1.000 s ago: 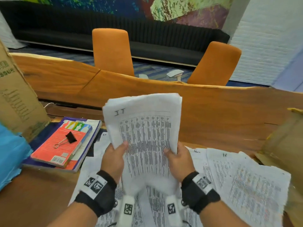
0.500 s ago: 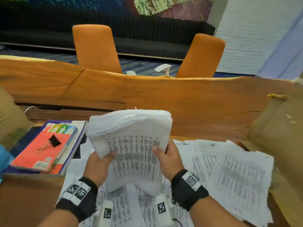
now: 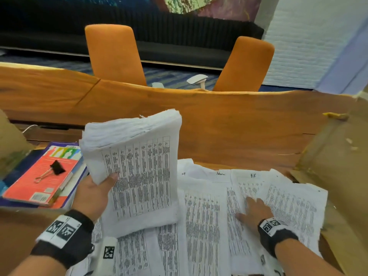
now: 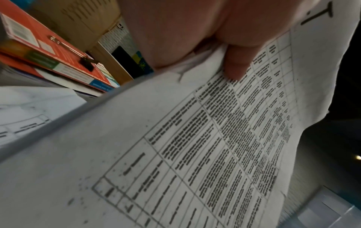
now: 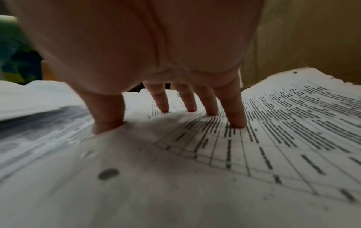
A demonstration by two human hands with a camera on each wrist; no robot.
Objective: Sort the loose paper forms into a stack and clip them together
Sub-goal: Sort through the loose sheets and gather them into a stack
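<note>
My left hand [image 3: 95, 193] grips a thick stack of printed forms [image 3: 137, 166] by its left edge, thumb [image 4: 237, 61] on the front sheet, holding it upright above the table. More loose forms [image 3: 203, 216] lie spread over the wooden table in front of me. My right hand [image 3: 253, 211] rests on those sheets to the right, fingertips [image 5: 237, 121] spread and straight, pressing the loose forms [image 5: 273, 138]. A black binder clip [image 3: 53, 169] lies on a red book [image 3: 39, 180] at the left, apart from both hands.
The red book tops a pile of books [image 3: 65, 188] at the left. Cardboard boxes [image 3: 338, 166] stand at the right and at the far left [image 3: 10, 144]. A raised wooden table edge [image 3: 179, 108] runs behind the papers, with two orange chairs [image 3: 113, 54] beyond.
My right hand let go of the stack and came down onto the loose sheets at the right. The left hand alone now holds the stack, tilted slightly left.
</note>
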